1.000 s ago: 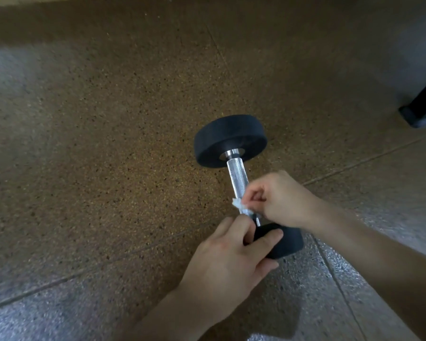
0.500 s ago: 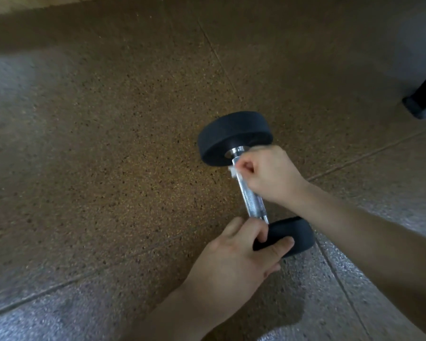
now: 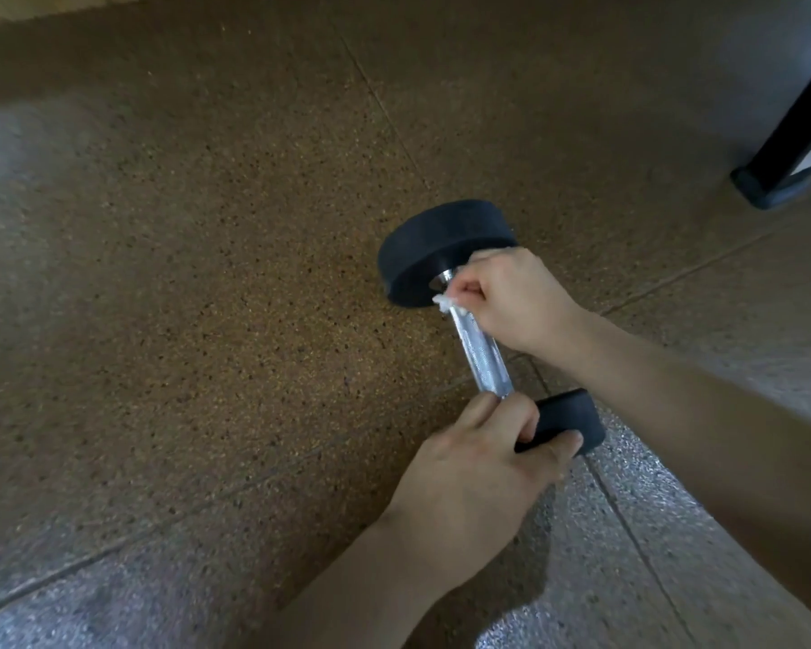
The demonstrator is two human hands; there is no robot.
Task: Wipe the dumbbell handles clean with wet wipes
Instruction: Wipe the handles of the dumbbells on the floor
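Observation:
A dumbbell lies on the speckled brown floor, its knurled silver handle [image 3: 481, 351] running between a far black head [image 3: 434, 248] and a near black head [image 3: 567, 416]. My right hand [image 3: 511, 297] is curled over the far end of the handle, right by the far head, pinching a small white wet wipe [image 3: 443, 302] against the metal. Only a scrap of the wipe shows past the fingers. My left hand [image 3: 478, 461] grips the near head, fingers wrapped over its rim.
Rubber floor tiles [image 3: 183, 274] with seams spread all round; a shinier grey patch lies at the bottom right. A black equipment foot [image 3: 768, 180] with an upright stands at the upper right edge.
My right hand with the wipe has slid along the handle from the near end up to the far head. The left hand has kept its grip on the near head.

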